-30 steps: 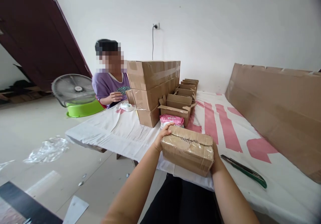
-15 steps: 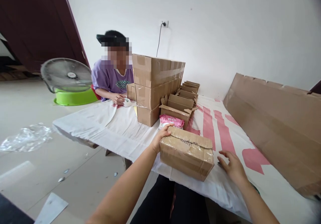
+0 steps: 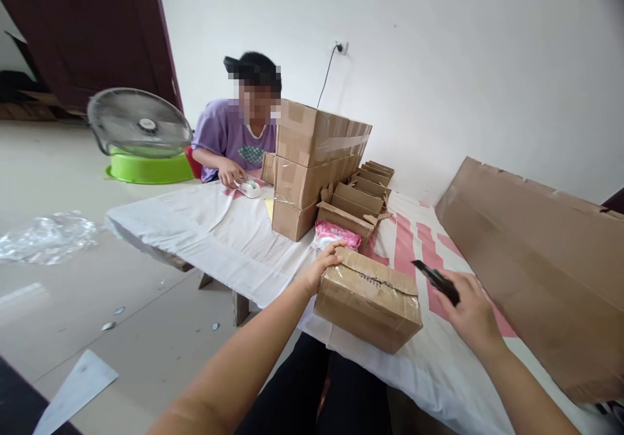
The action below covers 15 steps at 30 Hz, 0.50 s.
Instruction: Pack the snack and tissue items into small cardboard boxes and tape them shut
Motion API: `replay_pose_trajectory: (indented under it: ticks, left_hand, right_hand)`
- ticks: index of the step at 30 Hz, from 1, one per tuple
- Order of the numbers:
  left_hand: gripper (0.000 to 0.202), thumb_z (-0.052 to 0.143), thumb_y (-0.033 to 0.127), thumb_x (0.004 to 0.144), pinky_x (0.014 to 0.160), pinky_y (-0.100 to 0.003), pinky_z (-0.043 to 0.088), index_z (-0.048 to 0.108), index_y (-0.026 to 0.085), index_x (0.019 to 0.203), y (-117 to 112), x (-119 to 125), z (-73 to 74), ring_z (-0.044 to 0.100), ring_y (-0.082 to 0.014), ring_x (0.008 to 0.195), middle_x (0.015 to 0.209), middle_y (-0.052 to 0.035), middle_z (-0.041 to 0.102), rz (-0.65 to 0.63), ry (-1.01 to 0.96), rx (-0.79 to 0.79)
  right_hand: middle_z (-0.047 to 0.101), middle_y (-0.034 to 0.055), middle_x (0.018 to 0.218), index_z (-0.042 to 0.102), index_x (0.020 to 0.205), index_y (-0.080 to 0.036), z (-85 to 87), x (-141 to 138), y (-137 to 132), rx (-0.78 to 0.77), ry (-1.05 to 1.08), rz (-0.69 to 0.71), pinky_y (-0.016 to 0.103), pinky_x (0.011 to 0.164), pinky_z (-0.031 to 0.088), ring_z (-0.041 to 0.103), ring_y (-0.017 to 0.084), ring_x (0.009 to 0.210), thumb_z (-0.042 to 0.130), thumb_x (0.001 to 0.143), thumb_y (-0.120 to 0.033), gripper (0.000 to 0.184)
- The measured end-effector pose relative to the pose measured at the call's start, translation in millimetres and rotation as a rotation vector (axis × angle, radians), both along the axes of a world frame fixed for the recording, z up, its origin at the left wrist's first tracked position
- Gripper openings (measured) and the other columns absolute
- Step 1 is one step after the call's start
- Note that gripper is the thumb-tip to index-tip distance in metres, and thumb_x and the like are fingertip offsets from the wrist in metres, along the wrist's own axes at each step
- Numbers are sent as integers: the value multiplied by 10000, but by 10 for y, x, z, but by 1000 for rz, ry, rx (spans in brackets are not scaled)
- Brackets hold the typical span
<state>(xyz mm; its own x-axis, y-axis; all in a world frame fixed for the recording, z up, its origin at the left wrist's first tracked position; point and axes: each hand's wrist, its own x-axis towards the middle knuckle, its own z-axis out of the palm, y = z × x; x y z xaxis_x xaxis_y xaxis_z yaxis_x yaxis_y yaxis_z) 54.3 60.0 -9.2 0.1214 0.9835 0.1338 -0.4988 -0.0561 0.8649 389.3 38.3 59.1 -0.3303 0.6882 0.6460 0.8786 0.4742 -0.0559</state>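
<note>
A taped cardboard box (image 3: 368,308) sits at the near edge of the cloth-covered table, its top flaps meeting at a ragged, torn seam. My left hand (image 3: 324,269) grips its left end, fingers over the top edge. To the right of the box, my right hand (image 3: 470,308) is closed round a dark box cutter (image 3: 436,280), held above the cloth with the tip pointing left toward the box. Just behind the box lies a pink packet of wipes (image 3: 336,235).
Stacked closed cartons (image 3: 297,184) stand mid-table, with a row of opened boxes (image 3: 353,204) beside them. A large cardboard sheet (image 3: 531,272) leans at right. Across the table, a person in purple (image 3: 214,132) has a hand at a white tape dispenser (image 3: 249,189). A fan (image 3: 141,123) is at left.
My right hand has risen from the table beside the box, and the box cutter now shows clearly in it. My left hand stays on the box. The view has shifted slightly left.
</note>
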Motion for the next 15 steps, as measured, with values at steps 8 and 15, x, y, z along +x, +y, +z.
replay_pose_trajectory:
  ticks: [8,15]
  left_hand:
    - [518,605,327,682,707,-329,473,509,265,1187,-45,31,28,610,-223,795,903,-7,617,-5,19,7]
    - [511,631,314,652,713,-315,462,551,268,1154,-15,15,5,595,-209,800,952,5,589,4,13,2]
  right_hand:
    - [646,62,855,633,1102,-177,419,-1363,-68,311,-655,311,334,654,388,566,202,737,464,864,-30,327]
    - [654,82,843,653,1067,-181,455,-801,-166,289,-761,257,346,667,361,542,201,733,404,827,22,402]
